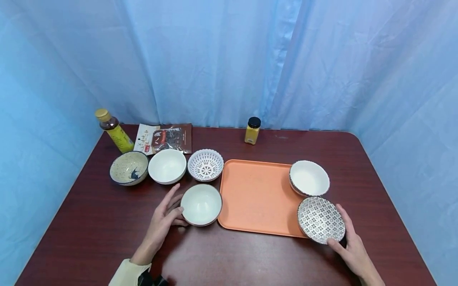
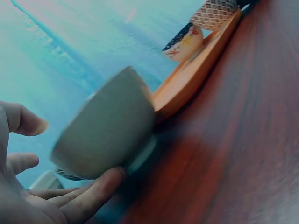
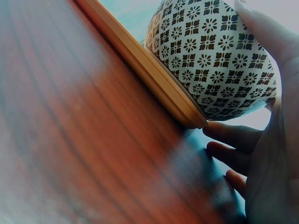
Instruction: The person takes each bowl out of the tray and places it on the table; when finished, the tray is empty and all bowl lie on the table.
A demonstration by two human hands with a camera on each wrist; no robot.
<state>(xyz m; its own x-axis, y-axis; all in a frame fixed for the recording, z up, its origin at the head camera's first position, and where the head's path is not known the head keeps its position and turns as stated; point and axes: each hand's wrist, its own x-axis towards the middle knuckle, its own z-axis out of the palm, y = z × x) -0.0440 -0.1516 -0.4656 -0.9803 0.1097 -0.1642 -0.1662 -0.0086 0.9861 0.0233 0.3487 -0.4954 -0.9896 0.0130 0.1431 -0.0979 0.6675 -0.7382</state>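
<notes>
My left hand is beside a plain pale bowl left of the orange tray. In the left wrist view its fingers lie fairly straight against the bowl's lower side, while the thumb stands apart from it. My right hand grips a black-and-white patterned bowl at the tray's near right corner, thumb at the rim. The right wrist view shows flower motifs on that bowl's outside and fingertips right at the tray's edge. A white-lined bowl sits behind it, at the tray's right end.
Left of the tray stand a speckled bowl, a white bowl and a lattice-patterned bowl. Behind them are a yellow-capped bottle and a brown packet. A black-lidded yellow jar stands near the back edge.
</notes>
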